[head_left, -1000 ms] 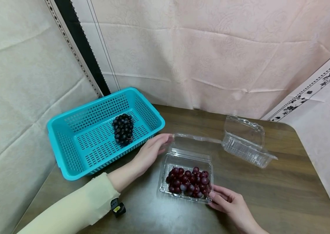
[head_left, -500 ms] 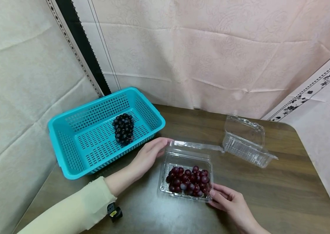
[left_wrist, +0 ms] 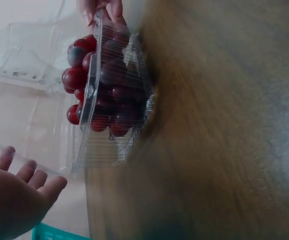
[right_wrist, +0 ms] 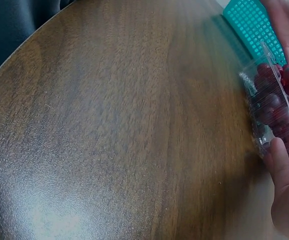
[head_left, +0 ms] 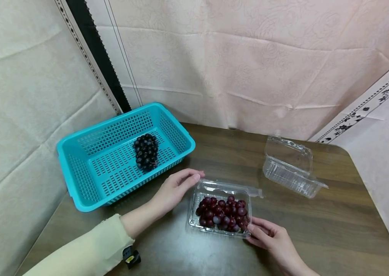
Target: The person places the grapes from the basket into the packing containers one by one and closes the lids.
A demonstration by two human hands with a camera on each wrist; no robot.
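1. At 5 o'clock in my head view, low down, a clear plastic box [head_left: 211, 230] sits on the wooden desk [head_left: 335, 226], with a bunch of red grapes [head_left: 222, 214] inside.
2. Along the box's 12 o'clock edge, I see its clear lid [head_left: 228, 187] raised at a slant; my left wrist view shows the same gap between lid and fruit.
3. At the box's 10 o'clock, I have the left hand [head_left: 177, 186] by the lid's corner, fingers extended and relaxed, palm not wrapped round anything. I cannot tell whether the fingertips touch the plastic.
4. At the box's 4 o'clock, I make out the right hand [head_left: 271, 237] pinching the near corner, thumb against the side wall.
5. Toward 10 o'clock on the desk, I find a turquoise basket [head_left: 111, 165] with holes in it; dark grapes [head_left: 145, 152] lie on its 3 o'clock side.
6. Out at 2 o'clock, I see a second box [head_left: 289, 174], also clear, with its top tipped back.
7. At 12 o'clock, pale cloth [head_left: 249, 65] hangs behind the desk.
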